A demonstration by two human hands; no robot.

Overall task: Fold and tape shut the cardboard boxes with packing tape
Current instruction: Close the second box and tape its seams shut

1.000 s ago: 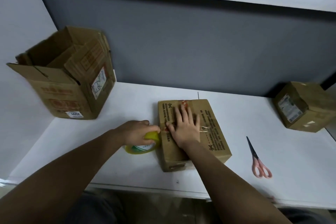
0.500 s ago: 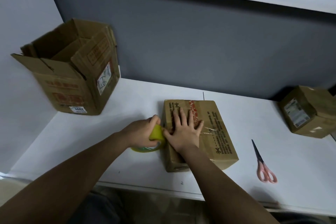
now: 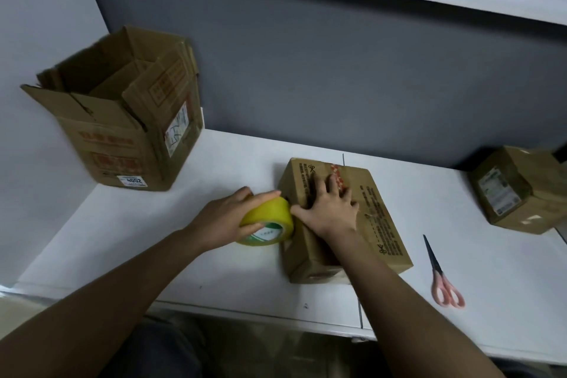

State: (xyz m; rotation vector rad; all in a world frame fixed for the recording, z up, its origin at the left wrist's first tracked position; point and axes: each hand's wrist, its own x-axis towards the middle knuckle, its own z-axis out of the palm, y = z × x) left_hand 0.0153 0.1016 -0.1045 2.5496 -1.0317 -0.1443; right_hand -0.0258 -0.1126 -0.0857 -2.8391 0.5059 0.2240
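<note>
My right hand (image 3: 329,209) lies flat on top of the small closed brown cardboard box (image 3: 343,221) in the middle of the white table (image 3: 214,270), fingers straight and a little spread, pressing the lid down, with my thumb reaching over the box's left edge. My left hand (image 3: 228,218) grips the yellow roll of packing tape (image 3: 268,224), fingers curled over the top of the roll and thumb underneath on its near face; the roll is tilted and sits just beside the left side of the box, touching or nearly touching my right thumb. I cannot tell whether a strip of tape runs from the roll onto the box. A patch of red printed tape shows on the box lid beyond my fingertips. At the far left of the table stands a larger brown cardboard box with its flaps open (image 3: 122,120). At the far right sits another small brown cardboard box with a white label (image 3: 515,190), closed. A pair of pink-handled scissors (image 3: 440,273) lies on the table to the right of the middle box, apart from it, blades pointing away from me.
</note>
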